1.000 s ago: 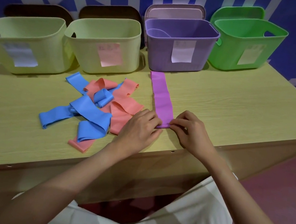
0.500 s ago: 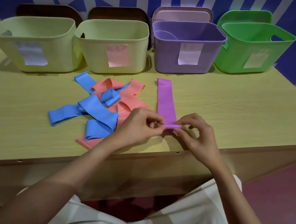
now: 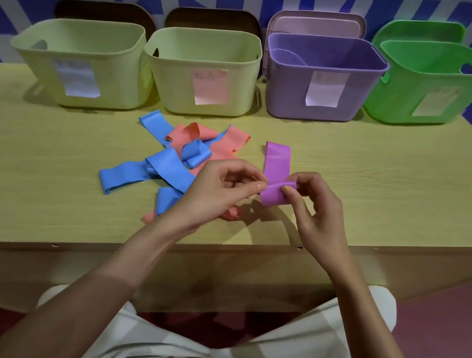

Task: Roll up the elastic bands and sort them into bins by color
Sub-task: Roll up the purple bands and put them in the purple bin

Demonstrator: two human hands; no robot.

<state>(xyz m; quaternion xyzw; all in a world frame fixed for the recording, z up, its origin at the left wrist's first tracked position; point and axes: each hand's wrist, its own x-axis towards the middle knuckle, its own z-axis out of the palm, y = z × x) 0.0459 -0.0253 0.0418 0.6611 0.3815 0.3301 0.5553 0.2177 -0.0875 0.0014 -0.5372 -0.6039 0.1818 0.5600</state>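
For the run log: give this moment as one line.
step: rolling | left hand: pinches purple band | right hand: pinches same band | purple bin: behind

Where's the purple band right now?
Head view, centre: the purple band lies on the table in front of the purple bin, right of the blue-and-pink pile, its near end pinched by left hand and right hand.

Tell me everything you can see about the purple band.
The purple band is a flat, smooth, rubbery-looking strip lying lengthwise on the table, right of the blue and pink pile. Its near end is lifted and curled over into the start of a roll, pinched between the left hand and right hand.
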